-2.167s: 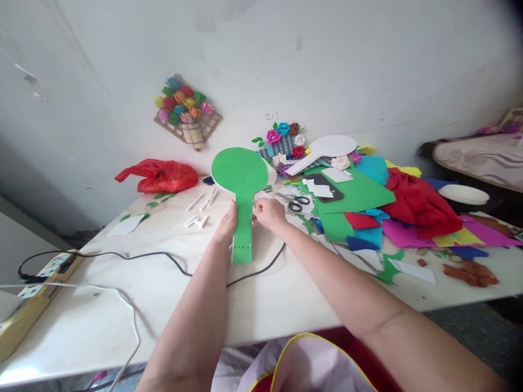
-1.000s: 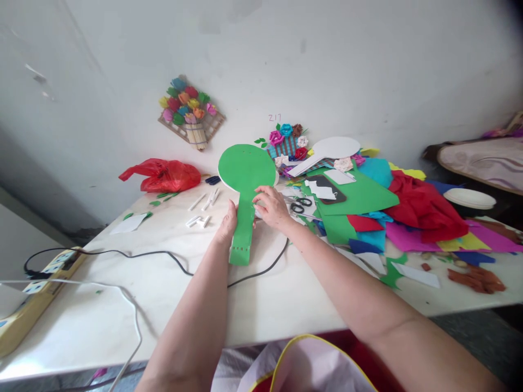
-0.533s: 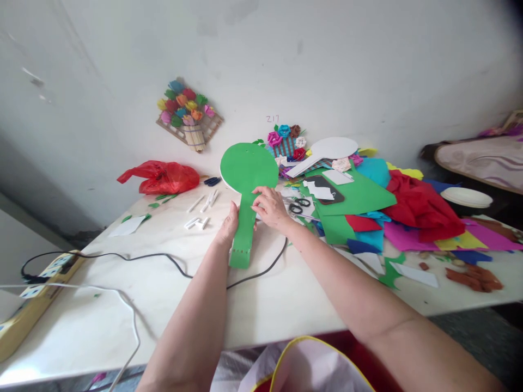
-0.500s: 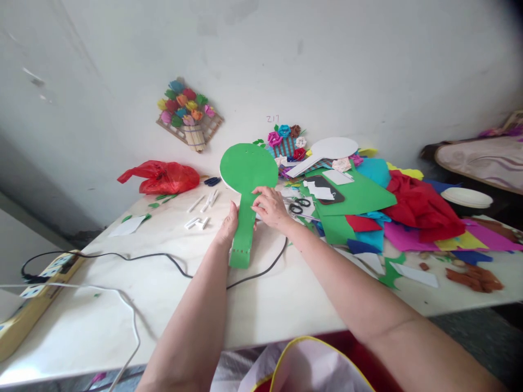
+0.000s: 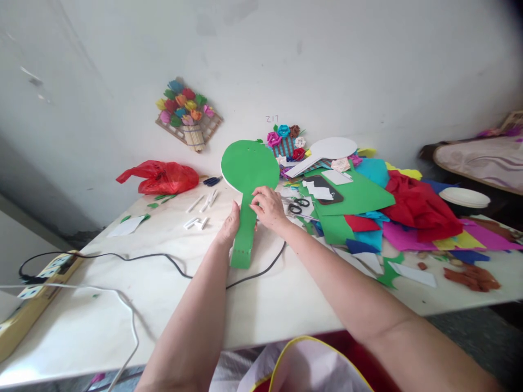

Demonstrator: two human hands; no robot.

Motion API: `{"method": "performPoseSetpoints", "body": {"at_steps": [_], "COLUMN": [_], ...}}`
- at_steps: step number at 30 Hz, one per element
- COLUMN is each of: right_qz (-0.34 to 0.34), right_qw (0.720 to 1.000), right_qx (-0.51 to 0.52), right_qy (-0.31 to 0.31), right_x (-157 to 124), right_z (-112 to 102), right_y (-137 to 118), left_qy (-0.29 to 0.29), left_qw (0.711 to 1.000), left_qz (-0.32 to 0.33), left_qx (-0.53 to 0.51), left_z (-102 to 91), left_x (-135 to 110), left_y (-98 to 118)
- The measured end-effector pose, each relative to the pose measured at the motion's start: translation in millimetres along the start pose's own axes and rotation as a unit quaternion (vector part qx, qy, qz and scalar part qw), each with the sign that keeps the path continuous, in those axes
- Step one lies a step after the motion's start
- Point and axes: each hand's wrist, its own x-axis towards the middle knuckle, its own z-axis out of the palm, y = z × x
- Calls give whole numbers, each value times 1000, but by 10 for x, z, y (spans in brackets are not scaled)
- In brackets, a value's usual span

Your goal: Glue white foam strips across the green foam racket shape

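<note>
A green paddle-shaped cutout (image 5: 250, 166) with a white edge, round head up, is tilted above the table. My left hand (image 5: 231, 223) grips its handle from the left, thumb along the edge and the other fingers mostly hidden behind. My right hand (image 5: 267, 207) rests over the upper handle just below the round head. Its thumb and fingertips are drawn together at the green surface; anything between them is too small to make out. Small holes show near the top of the head and near the handle's lower end.
Black-handled scissors (image 5: 298, 206), green sheets (image 5: 355, 196) and a white paddle shape (image 5: 333, 148) lie to the right among coloured paper. White sticks (image 5: 196, 223) and a red plastic bag (image 5: 167, 177) are left. A black cable (image 5: 163, 255) crosses the table from a power strip (image 5: 44, 286).
The green cutout has shifted very slightly, its head tilting a little. My right hand's fingertips have moved slightly on the handle; my left hand keeps its grip.
</note>
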Motion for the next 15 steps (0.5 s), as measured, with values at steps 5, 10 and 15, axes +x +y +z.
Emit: {"method": "performPoseSetpoints", "body": {"at_steps": [5, 10, 15], "right_qz": [9, 88, 0], "right_qw": [979, 978, 999], "right_qx": [202, 187, 12], "right_qy": [-37, -32, -39], "right_x": [55, 66, 44], "right_z": [-85, -93, -49], "right_y": [48, 137, 134], "left_qy": [25, 25, 22], "left_qw": [1000, 999, 999], "left_qz": [10, -4, -8], "left_qx": [-14, -23, -34], "left_z": [-37, -39, -36], "left_x": [0, -1, -6], "left_y": [27, 46, 23]}}
